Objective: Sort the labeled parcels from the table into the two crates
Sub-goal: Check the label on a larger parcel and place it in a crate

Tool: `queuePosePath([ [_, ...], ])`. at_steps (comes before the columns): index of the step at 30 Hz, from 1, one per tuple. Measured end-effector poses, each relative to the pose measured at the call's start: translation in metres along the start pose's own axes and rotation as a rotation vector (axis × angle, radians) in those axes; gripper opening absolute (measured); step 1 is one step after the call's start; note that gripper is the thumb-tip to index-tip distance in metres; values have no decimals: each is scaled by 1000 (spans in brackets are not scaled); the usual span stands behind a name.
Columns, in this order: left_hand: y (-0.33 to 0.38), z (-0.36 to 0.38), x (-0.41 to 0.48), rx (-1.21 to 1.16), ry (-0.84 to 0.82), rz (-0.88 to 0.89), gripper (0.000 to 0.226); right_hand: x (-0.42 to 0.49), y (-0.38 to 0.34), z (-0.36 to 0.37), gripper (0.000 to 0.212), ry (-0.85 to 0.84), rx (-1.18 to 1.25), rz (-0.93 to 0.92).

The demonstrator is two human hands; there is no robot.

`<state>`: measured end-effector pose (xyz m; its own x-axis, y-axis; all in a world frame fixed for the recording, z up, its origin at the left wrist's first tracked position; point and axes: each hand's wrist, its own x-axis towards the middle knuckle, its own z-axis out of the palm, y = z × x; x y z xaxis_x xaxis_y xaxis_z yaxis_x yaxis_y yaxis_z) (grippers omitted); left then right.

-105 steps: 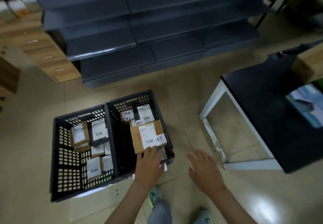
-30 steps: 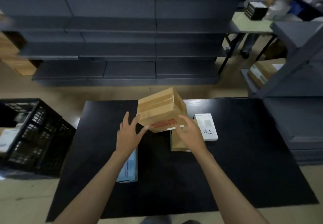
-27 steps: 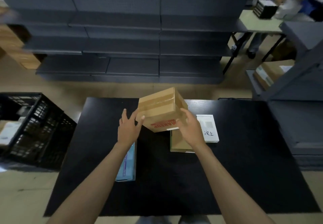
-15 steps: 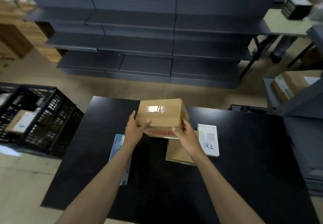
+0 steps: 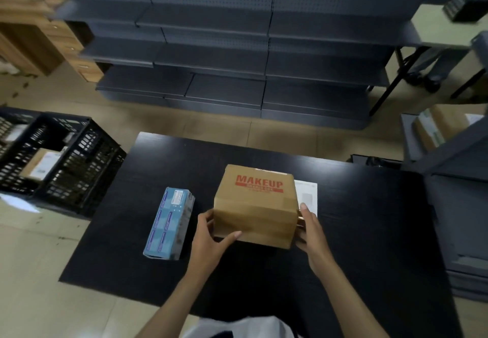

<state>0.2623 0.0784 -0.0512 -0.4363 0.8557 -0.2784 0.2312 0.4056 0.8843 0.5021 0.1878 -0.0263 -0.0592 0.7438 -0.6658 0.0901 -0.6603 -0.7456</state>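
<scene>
Left hand point(image 5: 211, 240) grips the lower left corner of the cardboard box point(image 5: 254, 205), with the thumb laid across the near face and the fingers wrapped round the left side. Right hand point(image 5: 310, 234) presses flat against the right side, visible fingers straight and pointing away from the person; its thumb is hidden. The box is brown, printed "MAKEUP" in red on its upper face, and is held between the 2 hands over the middle of the black table point(image 5: 369, 245). Whether its underside touches the table cannot be told.

On the table, a blue box point(image 5: 170, 221) lies just to the left of the left hand, apart from it. A white labelled parcel point(image 5: 307, 195) lies flat behind the right hand, partly covered by the cardboard box.

2 black crates point(image 5: 87, 158) stand side by side on the floor at the table's left end; a labelled parcel point(image 5: 39, 165) lies inside the nearer one. Grey shelving point(image 5: 224, 60) stands beyond the table.
</scene>
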Motion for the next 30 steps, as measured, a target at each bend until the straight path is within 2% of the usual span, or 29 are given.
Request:
queuePosePath([
  [4,14,-12,-4,-43,-56,-24,85,3,9,-6,44,-41,-93,37],
  [7,32,-23,6,10,-170,-76,77,3,9,-6,38,-69,-169,-3],
  [10,40,-26,18,-11,-271,-183,68,5,18,-9,47,-117,-225,-15],
  [12,42,-24,22,-28,-270,-218,60,9,30,-15,57,-131,-277,-55],
  [14,47,-21,23,-66,-197,-251,51,7,34,-16,55,-131,-332,-125],
  [16,49,-18,21,-120,-139,-300,56,-1,31,-16,55,-116,-345,-190],
  [20,38,-19,16,-182,-49,-362,95,-15,33,-19,53,-93,-302,-234],
  [21,33,-20,15,-185,-29,-378,98,-18,35,-20,49,-88,-278,-231],
  [25,22,-20,4,-236,0,-392,64,-29,42,-19,40,-137,-211,-206],
  [30,14,-32,-4,-333,-69,-407,41,-35,44,-6,59,-185,-23,-28],
])
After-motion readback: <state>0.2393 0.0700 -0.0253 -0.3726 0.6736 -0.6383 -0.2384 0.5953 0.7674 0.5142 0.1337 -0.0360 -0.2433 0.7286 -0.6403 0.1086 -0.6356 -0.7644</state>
